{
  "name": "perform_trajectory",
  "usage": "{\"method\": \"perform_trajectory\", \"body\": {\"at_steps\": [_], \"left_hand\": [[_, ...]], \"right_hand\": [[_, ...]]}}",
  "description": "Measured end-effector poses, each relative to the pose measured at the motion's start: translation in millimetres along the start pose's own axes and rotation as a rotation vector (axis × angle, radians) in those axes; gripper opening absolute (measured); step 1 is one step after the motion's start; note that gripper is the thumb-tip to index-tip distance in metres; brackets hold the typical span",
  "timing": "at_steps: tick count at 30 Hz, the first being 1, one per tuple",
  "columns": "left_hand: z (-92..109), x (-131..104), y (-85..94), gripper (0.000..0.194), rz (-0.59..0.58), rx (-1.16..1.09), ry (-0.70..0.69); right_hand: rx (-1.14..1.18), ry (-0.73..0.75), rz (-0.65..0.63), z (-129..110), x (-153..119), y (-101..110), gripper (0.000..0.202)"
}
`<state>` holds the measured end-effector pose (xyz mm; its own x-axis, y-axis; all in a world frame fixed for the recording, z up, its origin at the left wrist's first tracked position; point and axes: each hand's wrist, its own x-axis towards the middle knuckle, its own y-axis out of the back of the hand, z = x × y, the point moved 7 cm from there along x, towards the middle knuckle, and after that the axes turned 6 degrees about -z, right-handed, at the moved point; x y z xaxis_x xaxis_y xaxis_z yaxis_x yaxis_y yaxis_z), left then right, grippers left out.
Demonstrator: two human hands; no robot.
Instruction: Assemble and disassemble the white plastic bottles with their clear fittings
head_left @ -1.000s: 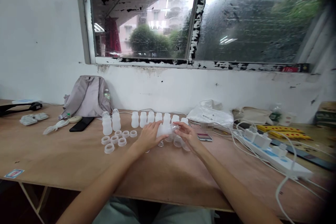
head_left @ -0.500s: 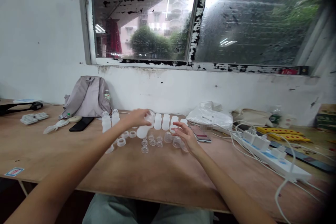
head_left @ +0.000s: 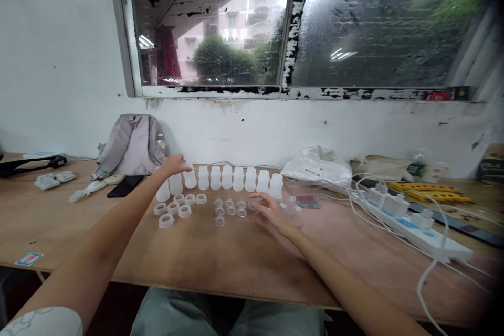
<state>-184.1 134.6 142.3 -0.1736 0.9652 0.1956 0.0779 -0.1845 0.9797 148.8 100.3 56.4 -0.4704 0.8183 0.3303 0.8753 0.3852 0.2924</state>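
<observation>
My left hand (head_left: 174, 165) is closed on the top of a white bottle (head_left: 190, 177) that stands third from the left in a row of several white bottles (head_left: 238, 179). My right hand (head_left: 273, 212) has its fingers spread low over the table, beside clear plastic caps (head_left: 293, 210) at the right. Several clear nipples (head_left: 219, 211) stand in short rows in the middle. Several translucent rings (head_left: 166, 220) lie to the left, in front of the bottles.
A grey backpack (head_left: 132, 142) and a black phone (head_left: 125, 187) are at the left. A white plastic bag (head_left: 318, 167) lies behind the right hand. A power strip (head_left: 411, 233) with cables and yellow trays (head_left: 431, 192) stand at the right.
My left hand has moved left with the bottle, which now stands in the row. My right hand has come down slightly toward the clear caps.
</observation>
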Motion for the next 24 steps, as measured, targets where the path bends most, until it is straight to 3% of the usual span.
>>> {"method": "perform_trajectory", "body": {"at_steps": [6,13,18,21,24], "left_hand": [[3,-4,-14.3,0.053,0.026,0.055,-0.048],[6,4,-18.9,0.057,0.076,0.133,-0.091],[6,12,-23.3,0.063,0.05,0.17,-0.076],[7,12,-18.2,0.073,0.061,0.148,-0.054],[14,0,2.9,0.071,0.232,0.097,-0.074]], "right_hand": [[-0.121,0.017,-0.097,15,0,-19,0.02],[-0.413,0.207,-0.209,5,-9,-54,0.015],[-0.518,0.264,-0.241,3,-11,-63,0.019],[-0.536,0.273,-0.242,5,-12,-63,0.019],[-0.55,0.283,-0.239,6,-13,-62,0.021]]}}
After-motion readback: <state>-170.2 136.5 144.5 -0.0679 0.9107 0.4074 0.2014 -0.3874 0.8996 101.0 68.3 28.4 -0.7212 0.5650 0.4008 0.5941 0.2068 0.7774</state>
